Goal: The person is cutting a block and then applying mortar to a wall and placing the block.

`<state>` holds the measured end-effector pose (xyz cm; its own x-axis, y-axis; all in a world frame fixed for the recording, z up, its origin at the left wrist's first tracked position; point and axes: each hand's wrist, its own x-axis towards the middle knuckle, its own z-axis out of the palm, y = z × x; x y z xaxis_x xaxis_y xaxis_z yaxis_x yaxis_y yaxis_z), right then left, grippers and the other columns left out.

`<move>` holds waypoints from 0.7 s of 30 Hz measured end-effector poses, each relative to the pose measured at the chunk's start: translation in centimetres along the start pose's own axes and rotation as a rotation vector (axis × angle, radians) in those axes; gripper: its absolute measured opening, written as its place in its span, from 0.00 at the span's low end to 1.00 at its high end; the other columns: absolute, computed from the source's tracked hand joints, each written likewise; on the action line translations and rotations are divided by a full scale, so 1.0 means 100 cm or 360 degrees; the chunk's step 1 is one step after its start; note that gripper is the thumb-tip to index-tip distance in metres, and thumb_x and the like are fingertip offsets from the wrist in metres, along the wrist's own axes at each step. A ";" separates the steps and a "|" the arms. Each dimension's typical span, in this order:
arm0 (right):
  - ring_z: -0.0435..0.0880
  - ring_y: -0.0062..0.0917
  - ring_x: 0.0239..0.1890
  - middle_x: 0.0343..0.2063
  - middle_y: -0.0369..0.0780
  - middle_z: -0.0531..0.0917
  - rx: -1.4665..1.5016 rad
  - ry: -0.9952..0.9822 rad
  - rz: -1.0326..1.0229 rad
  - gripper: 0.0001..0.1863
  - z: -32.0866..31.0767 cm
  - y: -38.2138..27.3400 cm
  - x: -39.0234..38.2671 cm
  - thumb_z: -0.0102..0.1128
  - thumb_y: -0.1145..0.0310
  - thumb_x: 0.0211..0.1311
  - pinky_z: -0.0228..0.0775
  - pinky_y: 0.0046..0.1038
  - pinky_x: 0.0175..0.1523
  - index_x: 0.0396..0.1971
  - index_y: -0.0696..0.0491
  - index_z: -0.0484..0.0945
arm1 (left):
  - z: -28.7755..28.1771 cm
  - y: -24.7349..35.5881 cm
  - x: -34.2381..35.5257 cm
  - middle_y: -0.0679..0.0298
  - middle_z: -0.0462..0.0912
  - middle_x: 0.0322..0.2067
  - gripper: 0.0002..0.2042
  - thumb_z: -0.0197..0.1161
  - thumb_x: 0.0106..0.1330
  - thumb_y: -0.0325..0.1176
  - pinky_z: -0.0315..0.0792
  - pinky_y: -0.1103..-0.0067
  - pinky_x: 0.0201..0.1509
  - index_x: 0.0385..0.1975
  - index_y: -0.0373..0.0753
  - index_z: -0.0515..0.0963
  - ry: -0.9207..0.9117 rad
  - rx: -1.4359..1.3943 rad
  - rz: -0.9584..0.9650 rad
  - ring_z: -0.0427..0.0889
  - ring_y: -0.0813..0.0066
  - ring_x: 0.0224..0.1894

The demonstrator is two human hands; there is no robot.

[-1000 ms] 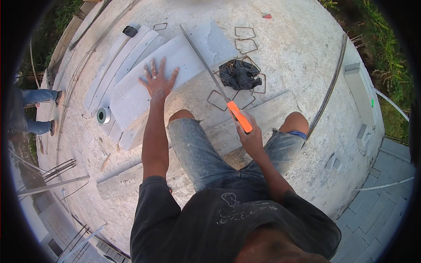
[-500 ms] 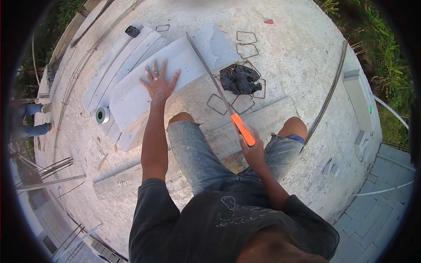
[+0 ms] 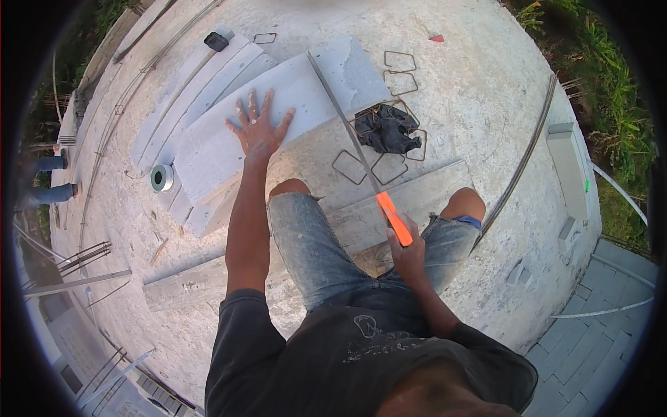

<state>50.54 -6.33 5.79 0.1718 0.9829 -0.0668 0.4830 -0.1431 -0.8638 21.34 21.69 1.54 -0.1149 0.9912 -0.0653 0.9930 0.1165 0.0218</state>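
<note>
Saw (image 3: pixel 388 208) drawn back; left hand (image 3: pixel 260 131) splayed on block (image 3: pixel 306 97).

The saw (image 3: pixel 356 147) crosses the block (image 3: pixel 302 97) (bag (image 3: pixel 390 133) just right).

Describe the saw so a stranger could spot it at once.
Find the big pale block under the person's spread left hand. Crossing its right part, the saw slants down to the person's right hand. Its bright orange handle sets it apart from the block and the black bundle nearby.
</note>
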 end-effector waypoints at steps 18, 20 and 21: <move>0.83 0.35 0.49 0.50 0.50 0.80 0.0048 0.0022 0.0065 0.20 -0.002 -0.033 0.034 0.58 0.70 0.68 0.75 0.32 0.51 0.56 0.62 0.70 | 0.004 0.002 0.006 0.69 0.44 0.76 0.39 0.41 0.62 0.75 0.24 0.38 0.71 0.73 0.67 0.52 0.0184 0.0033 0.0080 0.35 0.55 0.77; 0.84 0.34 0.48 0.49 0.48 0.81 -0.0013 -0.0059 0.0068 0.20 0.021 -0.049 0.101 0.59 0.70 0.67 0.75 0.31 0.49 0.57 0.61 0.70 | 0.009 0.005 0.013 0.69 0.44 0.76 0.39 0.41 0.62 0.75 0.25 0.38 0.71 0.73 0.68 0.51 0.0184 0.0011 0.0087 0.35 0.55 0.77; 0.85 0.35 0.47 0.49 0.48 0.82 -0.0047 -0.0168 0.0211 0.20 0.023 -0.061 0.117 0.59 0.70 0.67 0.75 0.31 0.48 0.57 0.60 0.70 | 0.013 0.003 0.009 0.69 0.44 0.76 0.39 0.41 0.62 0.75 0.25 0.38 0.71 0.73 0.68 0.51 0.0158 -0.0002 0.0094 0.35 0.55 0.77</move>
<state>47.60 6.36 9.12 0.1452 0.9617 -0.2327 0.4875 -0.2742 -0.8290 21.55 22.58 0.15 -0.0588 0.9976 0.0356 0.9980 0.0580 0.0237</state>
